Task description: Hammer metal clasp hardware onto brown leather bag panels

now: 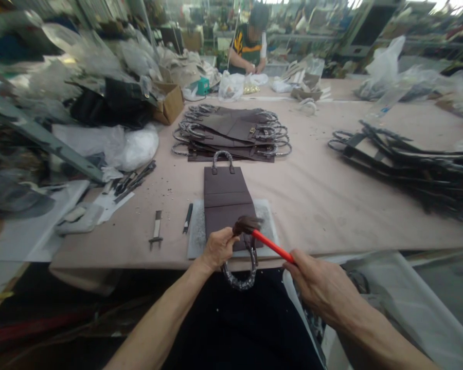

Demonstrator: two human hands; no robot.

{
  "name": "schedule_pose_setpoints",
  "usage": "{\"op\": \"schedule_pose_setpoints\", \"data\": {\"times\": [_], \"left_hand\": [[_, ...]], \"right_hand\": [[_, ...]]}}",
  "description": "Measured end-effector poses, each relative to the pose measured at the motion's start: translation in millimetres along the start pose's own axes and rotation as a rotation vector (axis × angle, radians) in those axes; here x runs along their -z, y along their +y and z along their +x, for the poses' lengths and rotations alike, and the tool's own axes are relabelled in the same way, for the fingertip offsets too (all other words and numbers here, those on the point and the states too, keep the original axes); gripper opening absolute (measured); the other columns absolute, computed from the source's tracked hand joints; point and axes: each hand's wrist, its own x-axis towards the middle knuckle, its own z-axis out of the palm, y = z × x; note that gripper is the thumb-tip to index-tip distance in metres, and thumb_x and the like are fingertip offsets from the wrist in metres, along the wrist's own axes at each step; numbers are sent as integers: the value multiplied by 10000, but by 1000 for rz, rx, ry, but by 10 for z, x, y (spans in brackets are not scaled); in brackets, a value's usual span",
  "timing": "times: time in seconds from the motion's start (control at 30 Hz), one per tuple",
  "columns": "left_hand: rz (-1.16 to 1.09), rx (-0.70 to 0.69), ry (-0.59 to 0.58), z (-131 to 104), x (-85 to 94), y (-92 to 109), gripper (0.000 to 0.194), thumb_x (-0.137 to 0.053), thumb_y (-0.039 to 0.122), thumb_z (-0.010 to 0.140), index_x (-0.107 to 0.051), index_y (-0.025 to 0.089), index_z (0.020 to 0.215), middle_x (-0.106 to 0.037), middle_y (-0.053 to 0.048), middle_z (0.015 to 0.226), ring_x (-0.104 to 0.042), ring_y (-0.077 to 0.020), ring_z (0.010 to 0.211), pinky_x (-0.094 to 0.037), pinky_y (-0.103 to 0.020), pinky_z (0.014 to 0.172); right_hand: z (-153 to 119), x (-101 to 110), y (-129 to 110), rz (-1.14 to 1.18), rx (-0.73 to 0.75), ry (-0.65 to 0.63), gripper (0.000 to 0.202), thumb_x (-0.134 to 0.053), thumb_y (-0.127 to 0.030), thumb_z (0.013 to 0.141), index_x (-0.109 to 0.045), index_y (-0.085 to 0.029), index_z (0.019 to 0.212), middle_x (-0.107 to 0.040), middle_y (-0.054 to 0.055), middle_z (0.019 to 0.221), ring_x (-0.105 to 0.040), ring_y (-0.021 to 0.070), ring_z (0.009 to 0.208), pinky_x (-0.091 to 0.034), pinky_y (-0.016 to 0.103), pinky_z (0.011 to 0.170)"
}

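Observation:
My right hand point(312, 280) is wrapped round the red handle of a hammer point(270, 244). The blurred dark hammer head is right beside my left hand point(219, 247). That hand is closed, with its fingertips partly behind the head, so what it grips there is hidden. Beneath them lies a dark brown bag panel point(228, 192), flat on a pale slab point(270, 218). One plastic-wrapped bag handle point(239, 282) on the panel hangs over the table's front edge below my left hand. Another wrapped handle point(223, 156) is at the panel's far end.
A stack of brown bag panels point(231, 128) lies beyond the slab, and a darker pile point(401, 164) at the right. Left of the slab are a metal tool point(156, 231) and a short dark strip point(188, 218). Another person point(250, 46) works across the table.

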Motion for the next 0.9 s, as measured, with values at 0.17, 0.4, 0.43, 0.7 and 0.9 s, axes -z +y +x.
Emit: {"op": "schedule_pose_setpoints", "data": {"times": [0.17,0.4,0.43,0.7,0.9], "left_hand": [[-30,-4,-15,11,12,18,112,-554,147,955,-651,200,932,-701,-30,868,-680,-168,802,-538,-256,760],[-35,22,-36,37,41,57,106,-561,171,961,-651,203,914,-692,-29,841,-671,-166,770,-545,-260,738],[-43,18,-36,42,45,65,103,-564,167,959,-652,203,919,-698,-31,861,-675,-167,792,-548,-262,759],[-73,21,-57,54,66,80,107,-562,156,960,-652,200,923,-700,-33,877,-671,-162,809,-543,-256,768],[-61,35,-83,63,98,77,104,-558,170,967,-658,196,956,-704,-39,915,-674,-166,846,-541,-265,789]], "right_hand": [[32,-25,-27,134,-144,32,282,-344,-357,1042,-410,-230,799,-485,-32,532,-451,149,413,-215,286,485],[97,23,109,161,-277,-150,304,-382,-435,987,-457,-220,786,-480,-14,539,-403,153,449,-176,289,515],[115,5,160,220,-329,-131,324,-381,-463,978,-450,-220,775,-479,-15,546,-414,151,465,-207,281,518],[323,-684,867,684,-809,-107,323,-380,-488,936,-480,-205,819,-490,-34,584,-429,125,430,-342,241,448],[477,-949,838,407,-667,142,315,-569,-332,879,-618,-107,1095,-614,187,1123,-570,293,1054,-469,434,957]]}}
